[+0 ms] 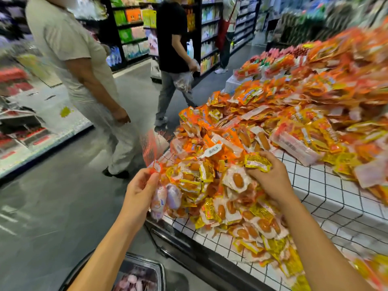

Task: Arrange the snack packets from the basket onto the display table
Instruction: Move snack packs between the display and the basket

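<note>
Yellow packet (257,163) gripped by the right hand (270,179), pale packets (168,198) clutched in the left hand (139,189)

The basket (147,259) is cut off by the bottom edge and partly hidden behind the left forearm (109,238). The far snack packets (346,59) smear into orange blur. The desk (336,198) runs off the right edge. Packet print is unreadable.
</note>
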A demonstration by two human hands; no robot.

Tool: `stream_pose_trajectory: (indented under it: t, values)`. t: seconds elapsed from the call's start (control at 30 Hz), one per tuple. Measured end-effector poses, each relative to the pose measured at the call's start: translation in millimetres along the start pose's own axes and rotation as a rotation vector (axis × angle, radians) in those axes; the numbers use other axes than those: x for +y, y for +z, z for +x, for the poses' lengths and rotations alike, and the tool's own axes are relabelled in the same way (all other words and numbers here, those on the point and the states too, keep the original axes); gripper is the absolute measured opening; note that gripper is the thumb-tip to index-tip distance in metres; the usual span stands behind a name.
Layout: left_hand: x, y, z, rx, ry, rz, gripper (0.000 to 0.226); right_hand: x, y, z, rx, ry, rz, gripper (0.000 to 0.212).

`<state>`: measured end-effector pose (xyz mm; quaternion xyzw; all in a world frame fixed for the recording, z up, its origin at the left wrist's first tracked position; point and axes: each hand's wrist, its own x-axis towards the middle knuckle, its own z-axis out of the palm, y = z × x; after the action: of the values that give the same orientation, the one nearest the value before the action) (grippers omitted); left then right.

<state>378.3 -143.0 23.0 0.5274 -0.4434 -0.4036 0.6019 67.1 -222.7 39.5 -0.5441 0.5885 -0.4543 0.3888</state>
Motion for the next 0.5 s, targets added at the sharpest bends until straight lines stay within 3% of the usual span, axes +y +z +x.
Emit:
stream_pose_trajectory:
  t: [0.23,0.5]
  values:
    - [0.3,-2.4,8.4,-0.016,-0.036,0.010,0.015,-18.7,-7.3,-3.1,0.078,-0.064,0.084,0.051]
    - [10.4,2.4,-14.1,0.094,-0.020,0.011,0.016,-27.3,-7.4,-12.5,0.001,-0.110,0.115,0.048]
